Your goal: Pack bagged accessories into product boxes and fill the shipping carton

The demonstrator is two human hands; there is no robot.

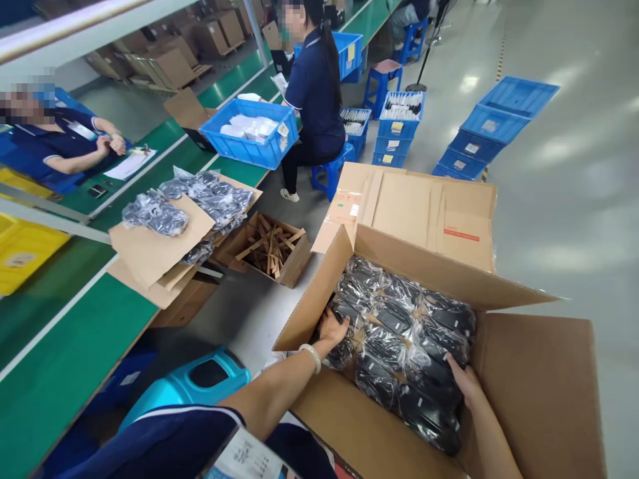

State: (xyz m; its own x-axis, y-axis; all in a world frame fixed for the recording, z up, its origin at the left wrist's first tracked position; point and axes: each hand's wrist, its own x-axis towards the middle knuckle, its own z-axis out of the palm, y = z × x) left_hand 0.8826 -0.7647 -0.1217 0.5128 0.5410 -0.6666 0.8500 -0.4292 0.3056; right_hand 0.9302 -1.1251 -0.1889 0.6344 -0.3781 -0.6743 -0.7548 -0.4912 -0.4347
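Note:
Rows of black items in clear plastic bags [392, 317] fill an open cardboard box [539, 379], with brown cardboard strips between them. At the box's left side, my left hand [333, 327] rests on the bagged items with its thumb stretched out. It wears a pale bracelet [312, 358] on the wrist. My right hand [464, 380] lies against the bagged items at the right side, thumb extended over one bag. Its other fingers are partly hidden. Neither hand has an item lifted clear of the rows.
Flattened cardboard [414, 206] lies beyond the box. A carton of cardboard strips [272, 246] stands left of it. More bagged items [210, 196] lie on the green bench [30, 332]. A blue crate [244, 150], a turquoise bin [184, 382] and two seated co-workers are nearby.

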